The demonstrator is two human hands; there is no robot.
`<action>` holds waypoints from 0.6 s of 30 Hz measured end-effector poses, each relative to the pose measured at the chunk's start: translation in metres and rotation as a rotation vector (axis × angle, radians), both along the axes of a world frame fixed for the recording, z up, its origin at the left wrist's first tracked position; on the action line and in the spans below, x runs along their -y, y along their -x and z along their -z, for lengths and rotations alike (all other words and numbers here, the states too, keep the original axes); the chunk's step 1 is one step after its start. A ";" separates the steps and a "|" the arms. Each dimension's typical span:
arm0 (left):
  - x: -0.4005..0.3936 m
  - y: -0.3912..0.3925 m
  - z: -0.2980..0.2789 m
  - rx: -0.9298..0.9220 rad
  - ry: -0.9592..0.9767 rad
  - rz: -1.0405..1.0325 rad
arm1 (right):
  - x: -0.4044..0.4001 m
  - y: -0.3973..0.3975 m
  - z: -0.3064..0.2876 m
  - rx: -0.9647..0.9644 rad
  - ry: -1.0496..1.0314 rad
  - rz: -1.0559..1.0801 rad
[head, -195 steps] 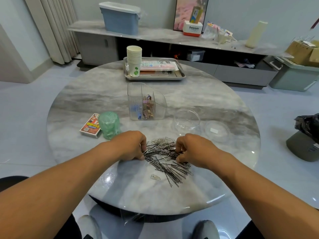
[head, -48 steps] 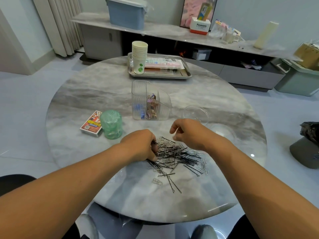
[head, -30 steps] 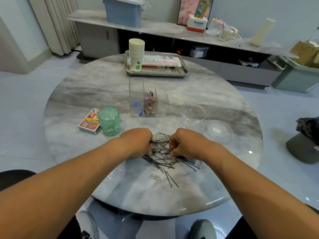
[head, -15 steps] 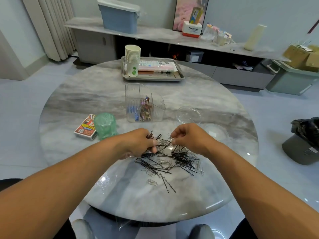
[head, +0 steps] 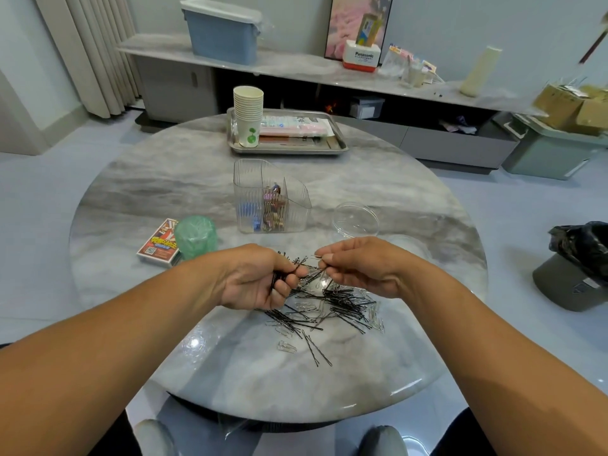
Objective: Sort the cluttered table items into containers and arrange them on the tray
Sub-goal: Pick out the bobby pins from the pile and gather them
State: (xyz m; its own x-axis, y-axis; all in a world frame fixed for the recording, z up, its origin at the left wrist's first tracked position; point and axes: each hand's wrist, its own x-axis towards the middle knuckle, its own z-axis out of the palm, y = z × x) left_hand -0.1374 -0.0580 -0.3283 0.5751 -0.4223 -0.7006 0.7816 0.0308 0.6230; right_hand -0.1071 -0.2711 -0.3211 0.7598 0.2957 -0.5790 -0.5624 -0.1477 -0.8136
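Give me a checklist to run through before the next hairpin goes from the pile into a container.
1. Left hand grips a bundle of black hairpins: ok.
2. Right hand pinches a pin at its fingertips: ok; how many it holds, cannot tell.
3. Pile on the table sorted: not ok, black hairpins and silver paper clips lie mixed.
4. Round clear dish open and beside the right hand: ok.
5. Clear divided organizer has a free compartment: ok, the left one looks empty.
6. Tray room for containers: cannot tell; cups and packets occupy it.
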 end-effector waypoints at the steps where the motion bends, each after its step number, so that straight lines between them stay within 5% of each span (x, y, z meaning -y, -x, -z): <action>1: 0.001 0.001 0.001 0.016 -0.016 -0.004 | 0.000 0.000 0.000 -0.012 -0.029 0.009; 18: 0.006 0.007 0.009 0.138 -0.006 -0.038 | -0.008 0.009 0.005 0.172 0.042 -0.102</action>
